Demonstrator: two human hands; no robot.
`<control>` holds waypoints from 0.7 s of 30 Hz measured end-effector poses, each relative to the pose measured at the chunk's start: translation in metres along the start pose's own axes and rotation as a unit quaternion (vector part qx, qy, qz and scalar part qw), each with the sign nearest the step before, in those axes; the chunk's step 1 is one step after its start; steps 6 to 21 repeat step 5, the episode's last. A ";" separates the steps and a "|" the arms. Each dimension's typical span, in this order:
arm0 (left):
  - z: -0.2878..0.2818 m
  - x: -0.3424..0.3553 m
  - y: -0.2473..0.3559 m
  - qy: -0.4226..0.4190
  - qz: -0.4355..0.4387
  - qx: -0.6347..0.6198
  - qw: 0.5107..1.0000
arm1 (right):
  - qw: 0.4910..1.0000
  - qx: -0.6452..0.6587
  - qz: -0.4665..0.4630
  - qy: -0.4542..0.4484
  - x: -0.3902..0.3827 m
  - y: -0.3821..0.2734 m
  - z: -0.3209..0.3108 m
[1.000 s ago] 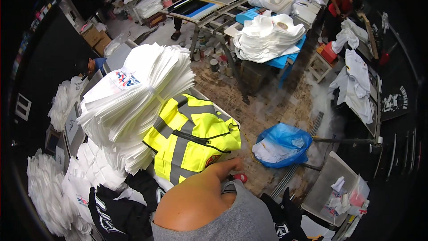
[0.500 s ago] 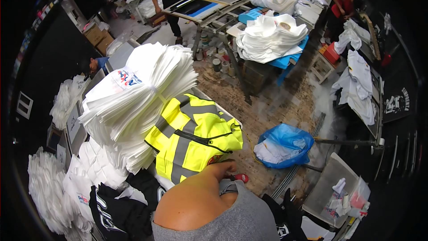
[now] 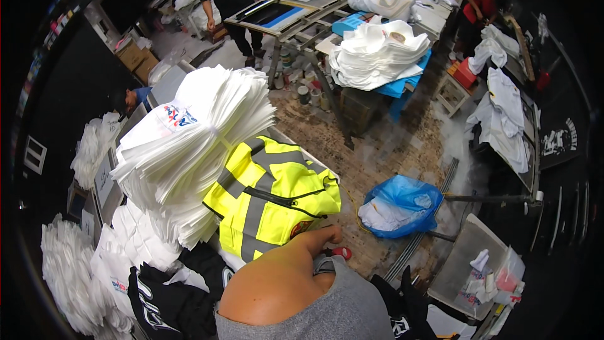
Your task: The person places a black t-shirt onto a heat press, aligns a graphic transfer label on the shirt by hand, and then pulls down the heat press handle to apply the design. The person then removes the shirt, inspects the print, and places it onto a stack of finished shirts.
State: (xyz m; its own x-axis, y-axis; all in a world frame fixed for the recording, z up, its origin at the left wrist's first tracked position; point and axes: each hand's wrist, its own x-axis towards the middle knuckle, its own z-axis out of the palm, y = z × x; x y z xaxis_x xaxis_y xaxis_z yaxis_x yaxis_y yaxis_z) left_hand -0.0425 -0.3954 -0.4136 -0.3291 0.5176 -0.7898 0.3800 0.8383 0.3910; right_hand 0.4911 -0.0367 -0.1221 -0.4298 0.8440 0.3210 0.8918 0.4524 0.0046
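Note:
My bare left arm [image 3: 270, 280] reaches forward from a grey sleeveless shirt. Its far end, where my left hand [image 3: 330, 234] seems to be, lies just beside the lower right of a yellow high-visibility vest [image 3: 283, 173]. The fingers are too small and foreshortened to read. Grey reflective bands and a dark zip cross the vest, which lies folded against a tall tied bundle of white fabric bags [image 3: 189, 151] with a printed top. My right hand is out of sight, hidden below my body or outside the picture.
Black printed garments [image 3: 167, 299] lie at lower left. On the floor at right sit a blue plastic bag [image 3: 402, 204] with white cloth and a grey bin [image 3: 465, 264]. Beyond is a work table with a white fabric stack [image 3: 377, 53]. Other people stand at the back.
My left arm's far end has shifted slightly right. A person in black at the back has moved a little left. The vest and bundle stay put.

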 end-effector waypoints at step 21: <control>0.005 -0.028 -0.002 0.062 -0.114 -0.137 0.982 | 0.995 -0.012 0.069 -0.072 0.026 -0.113 -0.080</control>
